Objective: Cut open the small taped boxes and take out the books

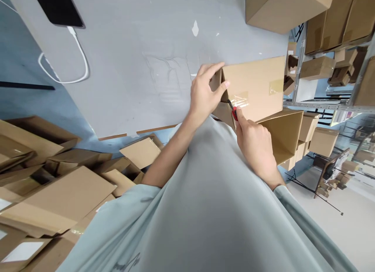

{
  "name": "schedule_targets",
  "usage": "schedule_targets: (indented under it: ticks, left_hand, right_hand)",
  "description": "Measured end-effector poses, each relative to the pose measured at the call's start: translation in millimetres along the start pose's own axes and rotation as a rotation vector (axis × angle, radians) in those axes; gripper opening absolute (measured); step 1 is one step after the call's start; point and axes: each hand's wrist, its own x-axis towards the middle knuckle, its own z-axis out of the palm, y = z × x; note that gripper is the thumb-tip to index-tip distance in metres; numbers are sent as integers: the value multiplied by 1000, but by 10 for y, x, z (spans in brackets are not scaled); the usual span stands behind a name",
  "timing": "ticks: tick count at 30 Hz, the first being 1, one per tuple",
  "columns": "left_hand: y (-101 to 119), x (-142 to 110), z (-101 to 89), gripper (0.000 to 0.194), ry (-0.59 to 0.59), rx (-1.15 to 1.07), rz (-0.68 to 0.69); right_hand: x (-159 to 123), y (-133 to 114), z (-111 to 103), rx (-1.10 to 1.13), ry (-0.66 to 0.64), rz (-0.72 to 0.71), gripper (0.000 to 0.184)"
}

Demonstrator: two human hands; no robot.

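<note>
A brown cardboard box (258, 86) lies at the right front of the grey table, with clear tape on its near side and its left end partly open. My left hand (206, 90) grips the edge of that end, thumb on one side and fingers on the other. In my right hand (254, 141) is a red and black utility knife (234, 111), its tip at the box's left edge beside the tape. Whether the blade is inside the cardboard I cannot tell.
The grey table (123, 92) bears a phone (60, 8) with a white cable (84, 63) and a larger box (287, 8). An open box (283, 137) stands at the right. Many cartons (67, 197) are piled at the lower left. Shelves (325, 104) with boxes stand at right.
</note>
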Motion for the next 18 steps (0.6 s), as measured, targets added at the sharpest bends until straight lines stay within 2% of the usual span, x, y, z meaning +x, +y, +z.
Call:
schedule_targets:
  ticks: [7, 9, 12, 14, 16, 18]
  left_hand:
    - [-155, 88, -14, 74, 33, -12, 43]
    - [-158, 63, -18, 74, 27, 4, 41]
    - [-146, 34, -35, 75, 18, 40, 26]
    - [-144, 46, -61, 77, 23, 62, 10]
    - [-146, 89, -91, 79, 36, 73, -7]
    - [-140, 151, -108, 79, 58, 72, -21]
  right_hand:
    - [-69, 79, 154, 96, -141, -70, 63]
    - [-143, 136, 207, 165, -118, -91, 61]
    - [-231, 281, 249, 340, 28, -140, 58]
    - [-210, 466, 293, 486, 193, -111, 56]
    - [-57, 743, 412, 605, 404, -3, 56]
    - [243, 1087, 631, 662, 615, 157, 58]
